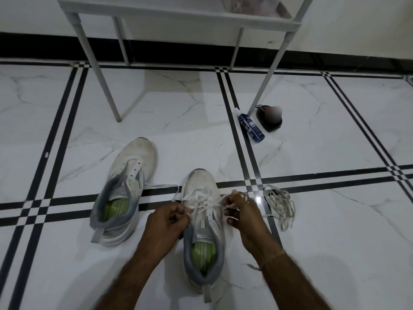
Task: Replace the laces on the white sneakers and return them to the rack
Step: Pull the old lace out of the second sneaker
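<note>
Two white sneakers with grey collars and green insoles stand on the marble floor. The left sneaker (125, 189) has bare eyelets and no lace. The right sneaker (202, 222) sits between my hands with a white lace (201, 199) crossing its eyelets. My left hand (166, 222) pinches one lace end at the shoe's left side. My right hand (240, 212) pinches the other end on the right. A loose lace end trails left across the floor toward the first sneaker. A heap of loose white laces (279, 206) lies just right of my right hand.
A white rack (178, 16) on thin legs stands at the back by the wall. A blue spray bottle (251, 125) lies by its front right leg, next to a dark brush-like object (269, 118). Black tile stripes cross the floor.
</note>
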